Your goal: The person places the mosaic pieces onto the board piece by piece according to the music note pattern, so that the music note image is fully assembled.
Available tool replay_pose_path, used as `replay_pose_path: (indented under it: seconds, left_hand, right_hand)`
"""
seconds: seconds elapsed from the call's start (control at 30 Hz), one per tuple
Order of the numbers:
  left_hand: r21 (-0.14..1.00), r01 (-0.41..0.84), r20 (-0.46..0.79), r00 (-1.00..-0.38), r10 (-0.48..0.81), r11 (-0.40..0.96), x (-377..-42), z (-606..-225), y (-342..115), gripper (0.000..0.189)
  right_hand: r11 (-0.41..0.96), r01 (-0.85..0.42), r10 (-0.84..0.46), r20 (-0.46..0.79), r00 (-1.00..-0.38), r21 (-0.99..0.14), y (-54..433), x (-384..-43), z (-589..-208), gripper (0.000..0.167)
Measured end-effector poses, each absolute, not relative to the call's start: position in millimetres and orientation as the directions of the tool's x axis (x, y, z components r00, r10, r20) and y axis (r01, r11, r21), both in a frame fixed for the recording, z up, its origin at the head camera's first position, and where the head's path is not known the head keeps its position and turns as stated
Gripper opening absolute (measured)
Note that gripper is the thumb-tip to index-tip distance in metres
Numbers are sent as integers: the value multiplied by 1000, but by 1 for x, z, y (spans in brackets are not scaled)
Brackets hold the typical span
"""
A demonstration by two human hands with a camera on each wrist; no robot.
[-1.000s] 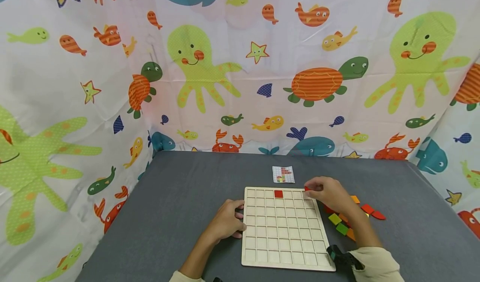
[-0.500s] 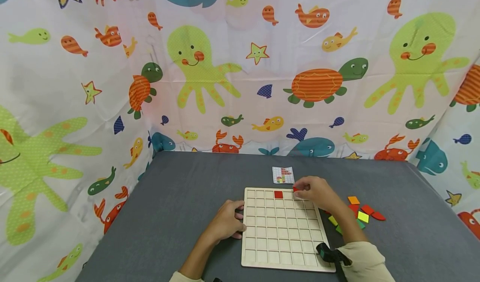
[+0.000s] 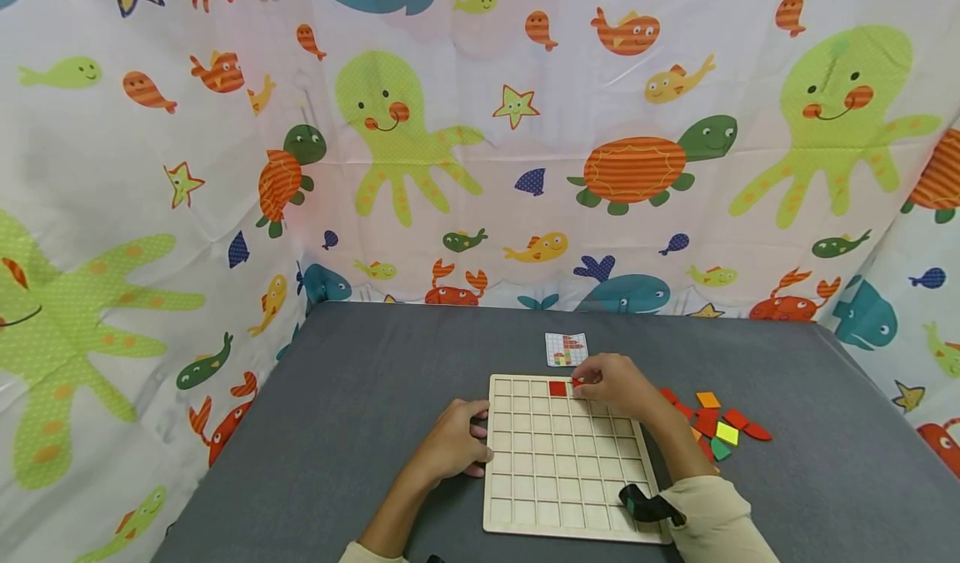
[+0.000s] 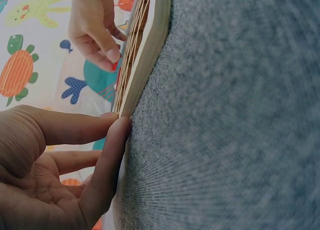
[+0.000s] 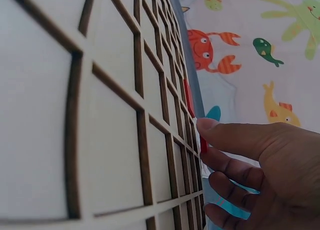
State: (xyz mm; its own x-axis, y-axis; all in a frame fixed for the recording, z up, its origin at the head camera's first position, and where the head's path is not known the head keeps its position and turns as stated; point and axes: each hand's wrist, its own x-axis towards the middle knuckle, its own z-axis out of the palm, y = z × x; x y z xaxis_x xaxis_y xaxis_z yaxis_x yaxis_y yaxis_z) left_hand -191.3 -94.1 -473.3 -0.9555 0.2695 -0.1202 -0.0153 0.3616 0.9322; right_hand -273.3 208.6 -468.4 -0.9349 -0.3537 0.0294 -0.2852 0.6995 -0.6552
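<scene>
A light wooden grid board (image 3: 546,466) lies on the grey table, with one red square tile (image 3: 557,389) in its far row. My left hand (image 3: 450,440) pinches the board's left edge between thumb and finger, as the left wrist view shows. Over the far row, just right of the seated tile, my right hand (image 3: 617,386) pinches another small red tile (image 5: 203,144) between thumb and index finger. Its fingers hide most of that tile, so its full shape cannot be told. The other right fingers are loosely bent.
Behind the board lies a small card (image 3: 566,350) printed with a coloured grid pattern. Right of the board is a loose pile of red, orange, yellow and green tiles (image 3: 707,421), partly behind the right forearm. A sea-animal curtain (image 3: 480,155) hangs around the table.
My right hand has moved left along the board's far row with the red tile, from the right corner to beside the seated tile. My left hand has stayed at the left edge.
</scene>
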Motion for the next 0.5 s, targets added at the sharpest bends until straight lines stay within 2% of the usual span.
replay_pose_path:
  seconds: [0.5]
  left_hand:
    - [931,-13,-120,-955,272,366,-191,-473,-94,78]
  right_hand:
    - [724,-260,-339,0,-941,-639,202,-272,-468,13]
